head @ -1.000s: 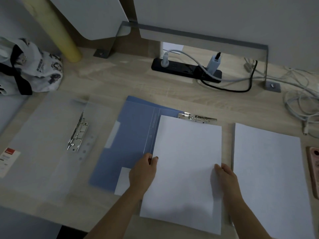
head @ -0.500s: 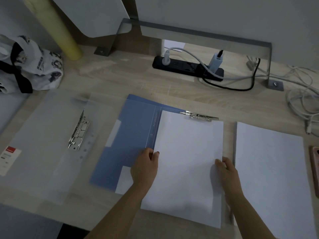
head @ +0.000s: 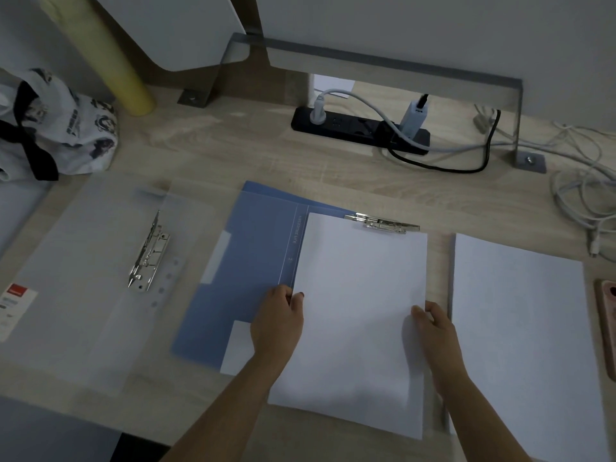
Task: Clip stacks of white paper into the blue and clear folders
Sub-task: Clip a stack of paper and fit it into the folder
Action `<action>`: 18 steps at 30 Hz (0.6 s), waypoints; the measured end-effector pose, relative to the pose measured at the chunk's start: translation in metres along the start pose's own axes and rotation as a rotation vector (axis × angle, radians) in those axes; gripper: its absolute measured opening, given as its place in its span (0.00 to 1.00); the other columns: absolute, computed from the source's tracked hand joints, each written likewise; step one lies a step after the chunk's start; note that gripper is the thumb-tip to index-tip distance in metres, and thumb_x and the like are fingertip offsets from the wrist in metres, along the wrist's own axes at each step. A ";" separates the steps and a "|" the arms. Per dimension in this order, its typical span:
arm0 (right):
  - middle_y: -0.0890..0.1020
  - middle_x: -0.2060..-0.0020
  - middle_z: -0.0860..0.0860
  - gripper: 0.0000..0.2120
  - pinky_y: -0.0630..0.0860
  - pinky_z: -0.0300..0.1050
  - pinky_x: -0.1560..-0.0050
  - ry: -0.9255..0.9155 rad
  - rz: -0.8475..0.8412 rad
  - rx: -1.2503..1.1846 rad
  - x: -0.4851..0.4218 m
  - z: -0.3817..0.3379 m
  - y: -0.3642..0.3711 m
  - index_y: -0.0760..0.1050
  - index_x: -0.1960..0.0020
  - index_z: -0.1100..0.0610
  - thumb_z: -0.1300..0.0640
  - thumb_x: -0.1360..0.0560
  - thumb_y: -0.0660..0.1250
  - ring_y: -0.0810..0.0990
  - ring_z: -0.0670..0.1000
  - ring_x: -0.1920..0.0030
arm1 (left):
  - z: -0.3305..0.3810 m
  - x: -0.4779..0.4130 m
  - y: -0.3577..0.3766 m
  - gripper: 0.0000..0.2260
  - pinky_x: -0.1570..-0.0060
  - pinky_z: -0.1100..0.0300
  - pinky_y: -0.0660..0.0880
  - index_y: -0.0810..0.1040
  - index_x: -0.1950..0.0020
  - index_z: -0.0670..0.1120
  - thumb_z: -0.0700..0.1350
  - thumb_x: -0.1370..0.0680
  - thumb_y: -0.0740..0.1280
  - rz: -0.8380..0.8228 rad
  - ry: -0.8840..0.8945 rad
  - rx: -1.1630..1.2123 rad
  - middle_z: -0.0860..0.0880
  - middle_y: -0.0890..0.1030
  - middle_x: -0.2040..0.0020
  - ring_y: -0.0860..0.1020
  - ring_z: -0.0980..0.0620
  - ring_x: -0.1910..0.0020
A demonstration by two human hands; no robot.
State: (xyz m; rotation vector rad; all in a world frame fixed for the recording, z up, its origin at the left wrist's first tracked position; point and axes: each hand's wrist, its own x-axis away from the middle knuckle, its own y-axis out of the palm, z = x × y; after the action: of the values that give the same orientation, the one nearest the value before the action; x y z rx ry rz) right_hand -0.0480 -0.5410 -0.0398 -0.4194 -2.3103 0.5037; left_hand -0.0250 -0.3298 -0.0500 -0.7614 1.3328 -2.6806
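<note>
While on blue folder [head: 253,261], paper stack [head: 360,311] between left hand [head: 278,321], right hand [head: 433,331]

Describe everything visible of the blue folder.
The blue folder lies open, flat on the wooden desk, plastic-looking, with a silver metal clip at its right half's top. A white paper stack covers that half, top edge at the clip; the left hand and right hand grip the stack's sides.
</note>
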 end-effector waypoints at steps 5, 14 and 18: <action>0.74 0.58 0.56 0.10 0.67 0.46 0.54 -0.025 0.028 0.071 -0.005 0.001 0.001 0.71 0.49 0.63 0.57 0.21 0.56 0.73 0.56 0.57 | 0.005 0.000 0.003 0.06 0.67 0.64 0.66 0.69 0.53 0.45 0.48 0.21 0.59 0.054 0.003 -0.062 0.46 0.76 0.54 0.74 0.52 0.58; 0.76 0.52 0.63 0.14 0.72 0.53 0.56 -0.172 0.326 0.555 -0.001 0.002 0.018 0.69 0.44 0.66 0.56 0.23 0.61 0.75 0.62 0.55 | -0.003 -0.014 0.036 0.31 0.31 0.53 0.64 0.56 0.25 0.43 0.32 0.26 0.61 0.023 0.580 -0.221 0.46 0.54 0.23 0.49 0.47 0.25; 0.75 0.53 0.69 0.15 0.77 0.56 0.60 -0.374 0.366 0.734 -0.004 0.008 0.024 0.70 0.41 0.69 0.65 0.27 0.65 0.77 0.66 0.58 | -0.012 -0.015 0.044 0.27 0.25 0.53 0.50 0.53 0.25 0.42 0.46 0.24 0.52 0.039 0.583 -0.267 0.47 0.51 0.23 0.44 0.52 0.24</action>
State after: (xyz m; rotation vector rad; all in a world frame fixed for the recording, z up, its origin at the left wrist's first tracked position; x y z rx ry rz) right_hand -0.0468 -0.5237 -0.0587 -0.3978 -2.1805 1.6545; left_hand -0.0243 -0.3448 -0.0953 0.0661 1.8158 -2.8390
